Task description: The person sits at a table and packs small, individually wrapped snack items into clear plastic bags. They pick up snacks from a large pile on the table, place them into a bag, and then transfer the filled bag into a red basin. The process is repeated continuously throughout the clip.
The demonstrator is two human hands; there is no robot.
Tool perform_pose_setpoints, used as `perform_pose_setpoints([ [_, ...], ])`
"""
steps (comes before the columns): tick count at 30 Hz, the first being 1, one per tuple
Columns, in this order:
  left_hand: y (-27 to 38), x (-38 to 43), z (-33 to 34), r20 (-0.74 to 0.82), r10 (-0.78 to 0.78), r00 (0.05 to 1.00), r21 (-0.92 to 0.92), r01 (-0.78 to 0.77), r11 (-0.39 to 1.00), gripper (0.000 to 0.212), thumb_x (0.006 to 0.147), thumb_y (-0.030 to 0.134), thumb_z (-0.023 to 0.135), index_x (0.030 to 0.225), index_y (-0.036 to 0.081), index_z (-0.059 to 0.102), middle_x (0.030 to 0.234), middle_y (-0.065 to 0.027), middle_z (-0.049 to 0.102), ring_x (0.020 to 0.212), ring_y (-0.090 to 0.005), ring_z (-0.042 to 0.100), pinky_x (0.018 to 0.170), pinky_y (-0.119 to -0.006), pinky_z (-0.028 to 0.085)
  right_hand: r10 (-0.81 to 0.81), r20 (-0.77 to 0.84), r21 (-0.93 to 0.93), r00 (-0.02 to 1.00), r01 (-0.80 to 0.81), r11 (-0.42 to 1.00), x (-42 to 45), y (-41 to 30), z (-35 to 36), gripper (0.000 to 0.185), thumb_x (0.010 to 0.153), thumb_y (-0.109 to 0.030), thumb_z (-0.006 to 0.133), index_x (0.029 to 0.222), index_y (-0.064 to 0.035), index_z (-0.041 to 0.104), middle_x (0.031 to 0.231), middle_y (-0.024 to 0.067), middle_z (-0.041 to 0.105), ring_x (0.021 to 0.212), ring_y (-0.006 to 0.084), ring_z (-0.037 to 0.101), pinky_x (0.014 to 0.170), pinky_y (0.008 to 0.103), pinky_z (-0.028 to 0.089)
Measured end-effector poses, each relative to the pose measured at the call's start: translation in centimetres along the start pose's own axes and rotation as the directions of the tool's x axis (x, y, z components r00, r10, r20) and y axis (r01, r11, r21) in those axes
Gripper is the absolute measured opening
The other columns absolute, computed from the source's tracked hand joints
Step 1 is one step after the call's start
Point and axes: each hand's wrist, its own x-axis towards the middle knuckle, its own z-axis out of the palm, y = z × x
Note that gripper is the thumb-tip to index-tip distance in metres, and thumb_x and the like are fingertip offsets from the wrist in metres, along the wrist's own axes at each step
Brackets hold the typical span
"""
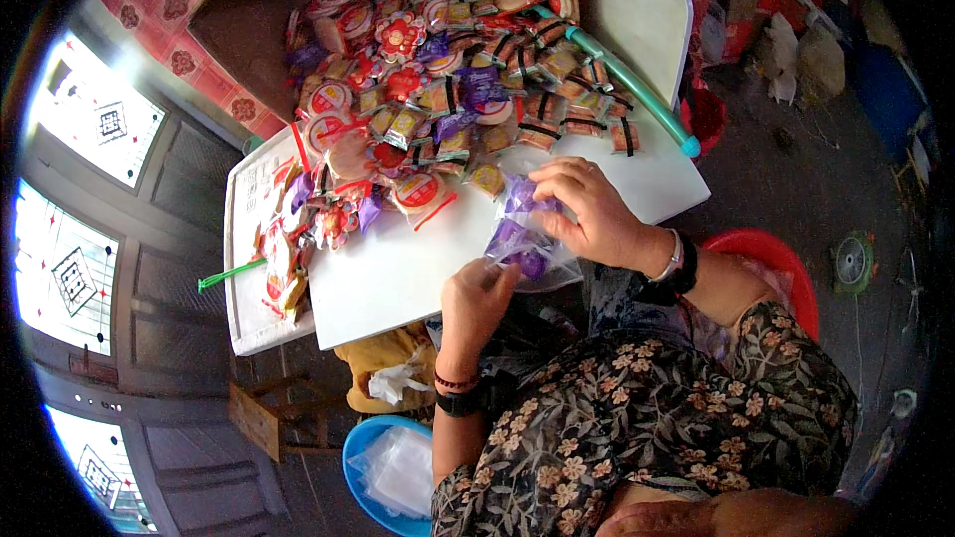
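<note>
A clear plastic bag (548, 261) with several purple packets (515, 227) inside lies at the table's near edge. My left hand (477, 298) pinches the bag's lower left edge between thumb and fingers. At the bag's upper right, my right hand (578, 212) grips the film with curved fingers, its thumb over the packets. Just beyond the bag spreads a large heap of small wrapped snacks (403, 127), among them red flower-shaped packs (401, 36), round packs with red labels (416, 190) and small black-banded packets (539, 134).
A green tube (634, 86) lies right of the heap on the white table (395, 261). A white tray (242, 313) with mixed packets stands at left. Below are a blue basin (358, 455) of clear bags, a wooden stool (257, 418) and a red basin (802, 276).
</note>
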Motion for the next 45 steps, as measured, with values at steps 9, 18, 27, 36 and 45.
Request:
perform_pose_setpoints([
  [9,1.7,-1.0,-0.8,0.218,0.072,0.973,-0.135,-0.043,0.990,0.027,0.082,0.016,0.072,0.070,-0.004,0.057,0.059,-0.0121,0.049,0.054,-0.0148,0.041,0.051,-0.032,0.039,0.004,0.112,-0.155,0.994,0.014,0.988,-2.2,-2.2,-0.3,0.050,0.070,-0.020,0.078,0.111,-0.0083,0.051,0.136,0.0131,0.044,0.131,0.0325,0.036,0.110,0.0467,0.026],
  [18,3.1,-1.2,-1.1,0.448,0.034,0.893,-0.212,0.069,0.975,0.019,0.090,0.016,0.064,0.083,-0.001,0.067,0.062,0.0018,0.050,0.059,-0.0063,0.041,0.052,-0.026,0.038,0.081,-0.007,-0.089,0.997,-0.081,0.993,-2.8,-1.9,-0.9,0.049,0.069,-0.006,0.075,0.112,-0.0066,0.051,0.134,0.0134,0.046,0.127,0.0334,0.040,0.107,0.0440,0.030],
  [27,2.4,-0.8,0.8,0.773,0.096,0.627,-0.361,0.311,0.879,0.031,0.098,0.028,0.053,0.122,0.012,0.064,0.078,0.0051,0.064,0.062,-0.0014,0.044,0.056,-0.019,0.040,0.303,-0.010,0.322,0.953,-0.284,0.903,-7.3,-1.4,-5.9,0.034,0.078,-0.011,0.069,0.106,-0.0041,0.050,0.110,0.0088,0.051,0.105,0.0199,0.049,0.094,0.0328,0.039],
  [36,3.2,0.4,3.6,0.832,0.183,0.523,-0.344,0.229,0.910,0.033,0.098,0.029,0.052,0.126,0.014,0.061,0.083,0.0032,0.068,0.061,-0.0033,0.048,0.056,-0.019,0.044,0.605,0.447,0.796,0.659,-0.601,0.066,-12.9,-0.7,-6.4,0.043,0.093,-0.040,0.059,0.114,-0.0034,0.051,0.103,0.0052,0.058,0.097,0.0150,0.055,0.088,0.0332,0.046],
  [45,4.6,0.6,6.1,0.893,0.202,0.403,-0.284,0.156,0.946,0.028,0.097,0.028,0.052,0.098,0.006,0.069,0.081,0.0023,0.068,0.063,-0.0045,0.054,0.056,-0.021,0.046,0.483,0.569,0.819,0.665,-0.506,-0.269,-12.2,-1.1,-3.2,0.046,0.091,-0.033,0.062,0.124,-0.0020,0.050,0.111,0.0045,0.061,0.100,0.0149,0.060,0.088,0.0340,0.051],
])
